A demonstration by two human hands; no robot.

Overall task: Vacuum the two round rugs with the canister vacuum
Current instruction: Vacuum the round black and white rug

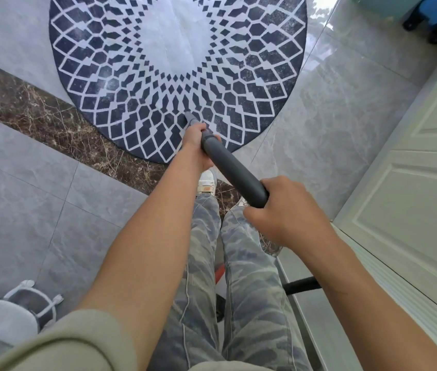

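both hands, left hand (194,141) and right hand (287,210), fingers wrapped on wand (232,170). nozzle at rug (158,76) six o'clock edge. risk: suction lifts the light rug.

No writing, brand, number or sign could be read anywhere. The round rug (177,62) bore only a dark-and-white diamond pattern, and the grey vacuum wand (233,170) showed no legible marking.

Round rug (177,62) ahead on floor; wand (232,170) over its near edge; door (412,170) right; stool (16,314) behind-left.
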